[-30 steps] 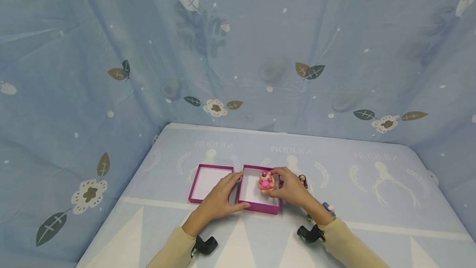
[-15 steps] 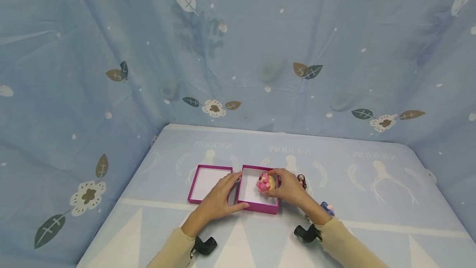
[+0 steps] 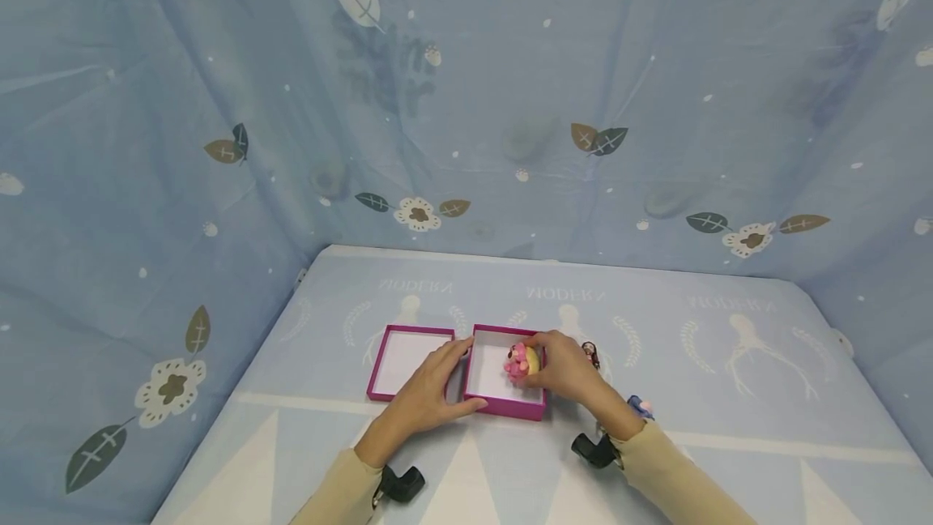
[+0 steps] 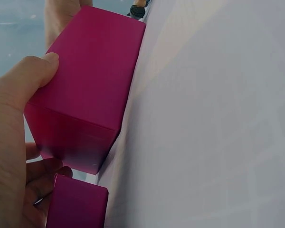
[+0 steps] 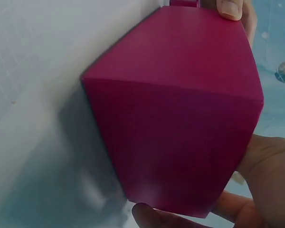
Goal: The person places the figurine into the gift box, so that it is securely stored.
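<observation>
Bear figurine point(image 3: 516, 363), pink with a yellow part on its right, is within the outline of the magenta box point(image 3: 503, 407), toward the right wall; whether its base meets the box floor cannot be told. The right hand point(image 3: 561, 363) reaches over that wall and pinches it between thumb and fingers, spread only as wide as the toy. The left hand point(image 3: 430, 395) is partly closed round the box's left side, thumb on the near wall, fingers in the narrow gap by the magenta lid point(image 3: 404, 355). If let go while tilted, the figurine could roll onto its side, its form being so rounded. The right hand might also catch the right rim and shove the box, which looks light, should the left hand's hold slacken; the lid could then be nudged too. The right forearm passes near a dark-haired doll point(image 3: 591, 353) and a blue figurine point(image 3: 638, 406), and a careless sweep might knock either. Box and lid appear to be smooth, satiny paperboard, white inside, with crisp square edges; the lid is squarish. The bear looks like moulded plastic, all soft lobes. Beneath, the tabletop point(image 3: 496, 480) is pale blue with white printed triangles and lettering.
</observation>
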{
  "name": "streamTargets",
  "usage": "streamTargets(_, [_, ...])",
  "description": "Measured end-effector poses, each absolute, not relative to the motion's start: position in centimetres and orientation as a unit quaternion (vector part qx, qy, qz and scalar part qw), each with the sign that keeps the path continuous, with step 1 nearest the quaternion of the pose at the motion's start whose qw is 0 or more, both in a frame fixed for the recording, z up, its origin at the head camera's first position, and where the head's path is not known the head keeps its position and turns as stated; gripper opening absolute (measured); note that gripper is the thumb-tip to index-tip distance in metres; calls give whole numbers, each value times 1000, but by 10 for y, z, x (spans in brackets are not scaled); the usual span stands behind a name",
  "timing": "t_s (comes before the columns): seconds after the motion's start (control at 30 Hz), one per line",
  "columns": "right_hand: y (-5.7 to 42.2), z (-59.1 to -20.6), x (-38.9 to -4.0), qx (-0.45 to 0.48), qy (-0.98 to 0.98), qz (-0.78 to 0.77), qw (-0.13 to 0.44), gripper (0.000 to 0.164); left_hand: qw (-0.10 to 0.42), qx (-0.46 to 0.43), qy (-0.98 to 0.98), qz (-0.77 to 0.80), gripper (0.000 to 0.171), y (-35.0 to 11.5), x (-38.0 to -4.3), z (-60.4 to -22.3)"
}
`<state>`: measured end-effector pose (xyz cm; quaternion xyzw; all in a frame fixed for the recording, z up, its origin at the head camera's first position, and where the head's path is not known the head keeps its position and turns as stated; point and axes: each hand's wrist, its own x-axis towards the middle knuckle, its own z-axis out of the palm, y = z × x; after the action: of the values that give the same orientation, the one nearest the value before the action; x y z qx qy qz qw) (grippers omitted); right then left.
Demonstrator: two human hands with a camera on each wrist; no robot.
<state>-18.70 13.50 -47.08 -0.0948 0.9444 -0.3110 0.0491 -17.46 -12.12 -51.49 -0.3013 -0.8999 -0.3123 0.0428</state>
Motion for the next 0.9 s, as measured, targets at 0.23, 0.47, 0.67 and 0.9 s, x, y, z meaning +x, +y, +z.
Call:
streamTargets(0.23, [136, -473, -187, -77, 934, -343, 71, 60, 47, -306, -899, -311, 95, -121, -175, -516])
streamTargets(0.47, [139, -479, -186, -84, 921, -375, 66, 60, 51, -307, -899, -307, 96, -121, -175, -516])
streamTargets(0.67, [141, -481, -185, -94, 923, -369, 63, 58, 64, -311, -896, -310, 93, -122, -175, -516])
streamTargets(0.9, [143, -478, -187, -97, 916, -378, 94, 61, 58, -307, -897, -312, 92, -122, -175, -517])
